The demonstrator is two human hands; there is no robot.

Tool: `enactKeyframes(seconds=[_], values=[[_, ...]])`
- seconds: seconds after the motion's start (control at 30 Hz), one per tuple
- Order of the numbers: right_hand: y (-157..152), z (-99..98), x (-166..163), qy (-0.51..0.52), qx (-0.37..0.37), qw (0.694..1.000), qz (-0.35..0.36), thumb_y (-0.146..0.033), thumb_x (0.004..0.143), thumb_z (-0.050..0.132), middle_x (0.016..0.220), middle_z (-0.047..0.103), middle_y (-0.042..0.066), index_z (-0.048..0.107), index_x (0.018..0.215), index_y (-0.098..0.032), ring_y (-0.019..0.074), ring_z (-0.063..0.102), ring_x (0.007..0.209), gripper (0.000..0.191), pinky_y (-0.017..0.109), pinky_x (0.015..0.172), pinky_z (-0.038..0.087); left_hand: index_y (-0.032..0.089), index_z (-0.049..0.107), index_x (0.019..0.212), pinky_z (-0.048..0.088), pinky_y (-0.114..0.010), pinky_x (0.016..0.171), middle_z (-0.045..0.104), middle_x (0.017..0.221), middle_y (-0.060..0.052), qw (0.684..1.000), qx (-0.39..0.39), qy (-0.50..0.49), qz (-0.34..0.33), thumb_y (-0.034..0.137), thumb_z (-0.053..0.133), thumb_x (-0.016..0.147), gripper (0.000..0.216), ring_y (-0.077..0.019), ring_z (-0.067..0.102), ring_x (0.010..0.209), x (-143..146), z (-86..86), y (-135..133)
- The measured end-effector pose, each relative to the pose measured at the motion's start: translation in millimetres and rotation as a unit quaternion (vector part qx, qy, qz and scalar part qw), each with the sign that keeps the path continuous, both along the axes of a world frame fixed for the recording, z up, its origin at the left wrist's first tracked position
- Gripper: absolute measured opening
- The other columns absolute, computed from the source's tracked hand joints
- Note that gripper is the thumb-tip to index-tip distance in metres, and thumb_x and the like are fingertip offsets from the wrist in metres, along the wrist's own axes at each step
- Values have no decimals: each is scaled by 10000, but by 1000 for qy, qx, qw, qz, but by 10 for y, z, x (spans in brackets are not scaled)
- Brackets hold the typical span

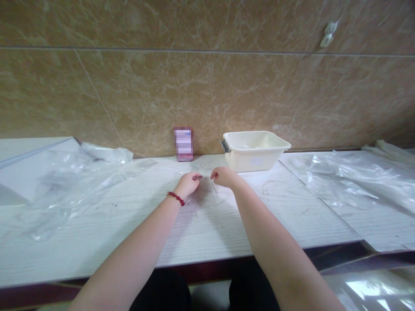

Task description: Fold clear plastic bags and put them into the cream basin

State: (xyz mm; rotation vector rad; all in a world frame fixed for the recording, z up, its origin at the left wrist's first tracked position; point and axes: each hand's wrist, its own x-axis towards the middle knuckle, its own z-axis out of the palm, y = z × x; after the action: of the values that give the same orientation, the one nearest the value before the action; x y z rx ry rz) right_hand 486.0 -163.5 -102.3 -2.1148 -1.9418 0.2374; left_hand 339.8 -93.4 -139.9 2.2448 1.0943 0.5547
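Head view: cream basin (pixel 256 160) just beyond the right grip (pixel 224 177)

The wall (pixel 207 95) is brown like stone — with pale, squiggly lines all over. A thin, straight line (pixel 207 51) goes across it. A small white thing (pixel 329 34) sits high up on the right. The table (pixel 288 216) is white with gray streaks — its front edge (pixel 214 267) is dark.
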Motion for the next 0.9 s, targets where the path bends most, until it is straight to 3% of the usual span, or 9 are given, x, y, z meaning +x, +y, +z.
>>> enactKeyframes(seconds=[0.13,0.27,0.53,0.9], values=[[-40,59,-7,-67,-77,994,31,-208,633,531,858,619,4,630,853,-241,138,555,768,243,199,646,393,143,640,803,421,-241,677,649,787,-55,1000,16,18,-4,203,421,699,250,-155,572,734,19,49,-35],[-58,95,-41,-75,-128,988,50,-311,620,574,892,613,5,618,905,-241,143,555,776,297,194,622,388,142,635,848,423,-233,708,647,851,-54,999,24,40,-5,189,454,683,250,-150,576,768,28,50,-47],[-89,115,-37,-59,-128,989,37,-343,582,622,910,605,2,579,983,-248,142,552,783,414,187,608,388,142,607,933,405,-228,785,625,946,-54,996,61,56,-16,77,453,646,333,-146,559,858,17,50,-42],[-61,88,-62,-68,-145,986,52,-365,571,623,919,605,7,562,1027,-252,161,551,819,474,198,641,398,148,587,939,413,-217,763,619,947,-48,995,79,55,-7,67,461,648,327,-137,559,842,-13,49,-21]])
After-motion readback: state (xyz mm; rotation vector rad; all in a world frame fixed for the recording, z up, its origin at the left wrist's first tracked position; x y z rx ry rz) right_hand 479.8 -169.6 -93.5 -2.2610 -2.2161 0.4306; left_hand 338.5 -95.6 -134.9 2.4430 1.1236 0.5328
